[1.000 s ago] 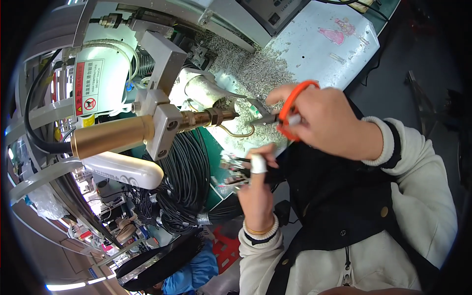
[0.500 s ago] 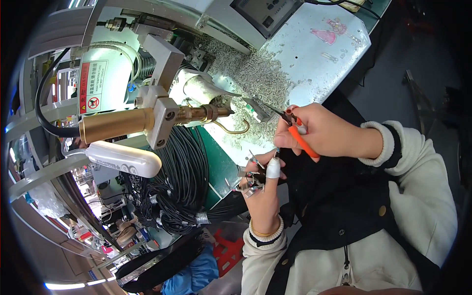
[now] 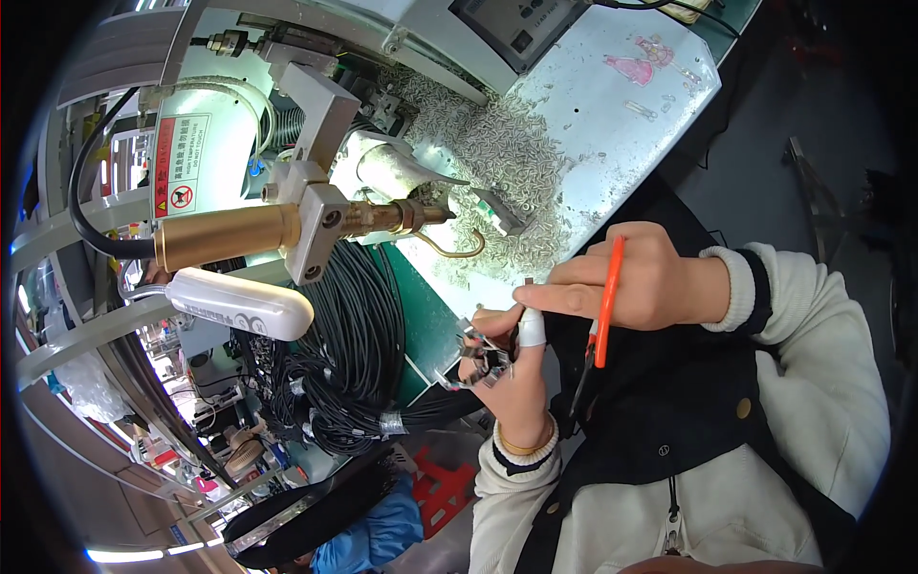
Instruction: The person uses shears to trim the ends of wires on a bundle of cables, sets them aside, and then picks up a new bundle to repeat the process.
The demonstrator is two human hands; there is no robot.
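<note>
My left hand is closed around several small metal pieces with dark parts; their exact kind is hard to make out. A white finger cover is on one of its digits. My right hand grips orange-handled pliers, the dark jaws pointing down toward my body. Its outstretched finger and thumb meet my left fingertips, where a tiny brownish piece shows. Ahead of both hands, a brass-coloured soldering head with a curved tube stands by a small block with a green part.
Small silvery bits are strewn across the white worktop. Coils of black cable lie at the left, below a white lamp. A control box stands at the back. A person in a blue sleeve sits nearby.
The pliers have swung from pointing at the small block to pointing down in my right hand. My right fingers have come to my left fingertips, and the pieces in my left hand have shifted.
</note>
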